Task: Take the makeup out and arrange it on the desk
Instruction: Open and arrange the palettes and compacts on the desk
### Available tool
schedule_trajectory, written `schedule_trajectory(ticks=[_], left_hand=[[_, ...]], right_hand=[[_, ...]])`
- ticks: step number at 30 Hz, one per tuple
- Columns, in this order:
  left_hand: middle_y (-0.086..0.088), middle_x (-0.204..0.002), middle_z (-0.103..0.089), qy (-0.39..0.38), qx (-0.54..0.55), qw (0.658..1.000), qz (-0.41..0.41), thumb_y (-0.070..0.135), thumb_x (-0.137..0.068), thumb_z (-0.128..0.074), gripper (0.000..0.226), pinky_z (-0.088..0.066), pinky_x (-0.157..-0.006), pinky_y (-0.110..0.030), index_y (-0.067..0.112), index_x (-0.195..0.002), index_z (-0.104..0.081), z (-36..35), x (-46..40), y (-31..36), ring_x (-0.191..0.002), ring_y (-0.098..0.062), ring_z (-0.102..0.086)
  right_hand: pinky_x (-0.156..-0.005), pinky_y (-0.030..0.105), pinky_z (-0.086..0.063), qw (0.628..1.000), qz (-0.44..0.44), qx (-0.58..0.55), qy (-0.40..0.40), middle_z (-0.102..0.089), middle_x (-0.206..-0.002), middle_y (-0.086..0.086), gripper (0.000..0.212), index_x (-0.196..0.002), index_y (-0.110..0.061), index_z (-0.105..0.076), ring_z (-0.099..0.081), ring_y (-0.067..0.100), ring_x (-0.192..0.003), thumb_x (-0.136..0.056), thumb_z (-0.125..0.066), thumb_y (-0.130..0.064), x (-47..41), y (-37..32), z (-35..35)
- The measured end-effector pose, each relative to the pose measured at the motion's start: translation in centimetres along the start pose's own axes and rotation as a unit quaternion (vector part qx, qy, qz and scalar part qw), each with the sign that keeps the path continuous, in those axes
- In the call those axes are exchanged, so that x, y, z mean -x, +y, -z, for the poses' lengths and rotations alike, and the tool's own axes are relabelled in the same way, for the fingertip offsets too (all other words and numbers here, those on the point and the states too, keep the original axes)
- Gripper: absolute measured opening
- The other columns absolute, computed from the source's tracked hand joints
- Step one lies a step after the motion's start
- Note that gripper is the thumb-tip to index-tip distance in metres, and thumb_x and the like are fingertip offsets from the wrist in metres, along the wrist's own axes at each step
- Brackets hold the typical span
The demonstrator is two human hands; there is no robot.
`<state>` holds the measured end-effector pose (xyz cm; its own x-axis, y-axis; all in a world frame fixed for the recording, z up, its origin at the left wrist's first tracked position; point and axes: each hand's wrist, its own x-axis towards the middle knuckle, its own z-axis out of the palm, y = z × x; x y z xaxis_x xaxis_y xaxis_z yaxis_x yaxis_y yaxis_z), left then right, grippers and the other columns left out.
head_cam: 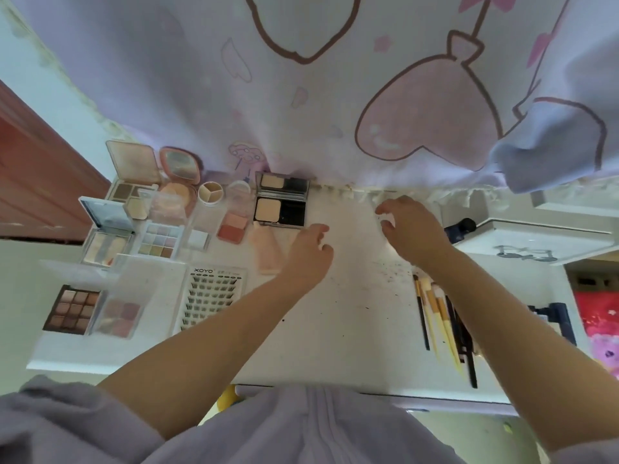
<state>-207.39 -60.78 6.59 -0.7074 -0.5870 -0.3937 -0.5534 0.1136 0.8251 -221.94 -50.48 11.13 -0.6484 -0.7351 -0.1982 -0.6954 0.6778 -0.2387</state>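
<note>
Both hands hovered over the bare middle of the white counter [345,296]. The left hand [310,251] had loosely curled fingers and held nothing; the right hand [410,229] was likewise relaxed and empty. The makeup lay arranged on the counter's left part: an open black compact with beige powder [280,204], a brown 9-pan eyeshadow palette [72,309] and a clear tray of false lashes [211,298]. Yellow-handled brushes [442,323] lay by the right forearm.

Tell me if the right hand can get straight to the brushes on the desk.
Probably yes. The brushes lie in the open on the desk, beside the right forearm, with nothing on top of them. The right hand looks empty and would only need to draw back.
</note>
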Motion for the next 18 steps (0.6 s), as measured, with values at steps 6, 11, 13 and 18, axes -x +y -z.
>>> schedule_trajectory(ticks=[6, 11, 13, 18], left_hand=[[-0.011, -0.138, -0.042, -0.163, -0.071, 0.983, -0.046, 0.007, -0.093, -0.044, 0.050, -0.035, -0.099, -0.028, 0.011, -0.141, -0.032, -7.0, -3.1, 4.5, -0.127, -0.025, -0.042], [-0.010, -0.125, -0.050, -0.155, -0.020, 0.987, -0.032, 0.006, -0.092, -0.046, 0.046, -0.038, -0.080, -0.025, 0.008, -0.136, -0.036, -6.8, -4.0, 4.8, -0.110, -0.026, -0.050], [-0.003, -0.112, -0.052, -0.139, -0.027, 0.989, -0.041, 0.016, -0.092, -0.053, 0.040, -0.039, -0.075, -0.022, 0.010, -0.130, -0.042, -5.3, -3.9, 3.9, -0.095, -0.018, -0.051], [0.002, -0.101, -0.058, -0.141, -0.015, 0.989, -0.050, 0.031, -0.087, -0.063, 0.038, -0.056, -0.072, -0.029, 0.019, -0.122, -0.051, -0.6, -1.9, 1.8, -0.089, -0.015, -0.058]], right_hand=[[-0.113, 0.060, 0.004, 0.932, 0.015, 0.338, -0.130, -0.055, -0.105, 0.000, 0.028, -0.118, -0.020, -0.055, -0.048, 0.023, -0.117, -0.092, -0.044, -0.014, -1.5, 2.3, 1.6], [-0.115, 0.051, -0.007, 0.929, 0.117, 0.337, -0.096, -0.061, -0.094, -0.006, 0.018, -0.107, -0.025, -0.059, -0.057, 0.017, -0.098, -0.094, -0.047, -0.020, -2.8, 2.5, 1.2], [-0.104, 0.038, -0.030, 0.958, 0.153, 0.227, -0.086, -0.065, -0.101, -0.007, 0.021, -0.110, -0.027, -0.060, -0.059, 0.016, -0.096, -0.097, -0.046, -0.035, -2.8, 2.1, 1.5], [-0.075, 0.016, -0.045, 0.973, 0.111, -0.147, -0.139, -0.061, -0.096, -0.011, 0.022, -0.108, -0.023, -0.065, -0.057, 0.010, -0.089, -0.093, -0.054, -0.035, -0.9, -0.5, 2.8]])
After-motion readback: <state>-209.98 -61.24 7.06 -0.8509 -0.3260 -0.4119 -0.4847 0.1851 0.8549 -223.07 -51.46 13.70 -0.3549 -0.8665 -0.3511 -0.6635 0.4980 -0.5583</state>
